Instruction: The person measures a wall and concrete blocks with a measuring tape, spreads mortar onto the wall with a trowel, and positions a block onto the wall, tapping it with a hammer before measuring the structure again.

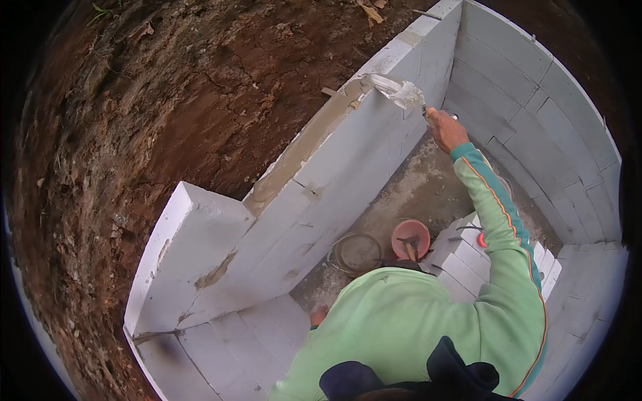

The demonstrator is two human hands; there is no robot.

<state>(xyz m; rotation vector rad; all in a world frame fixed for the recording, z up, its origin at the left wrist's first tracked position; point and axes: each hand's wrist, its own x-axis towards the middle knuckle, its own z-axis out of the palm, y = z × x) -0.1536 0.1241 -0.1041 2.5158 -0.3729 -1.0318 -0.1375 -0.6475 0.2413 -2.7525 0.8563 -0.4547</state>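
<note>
My right hand (446, 130) is closed around the handle of a trowel (404, 93). Its mortar-smeared blade reaches over the top edge of the white block wall (374, 144). A strip of grey mortar (301, 154) runs along that top edge, from the blade down to a taller upright block (194, 234). Only a small part of my left hand (318, 315) shows beside the green shirt, low near the wall; its fingers are hidden.
Reddish-brown soil (167, 113) banks up outside the wall. Inside, a pink bucket (410, 230) and a round pan (358, 252) stand on the floor, near stacked white blocks (461, 267). Another block wall (535, 113) curves round the right side.
</note>
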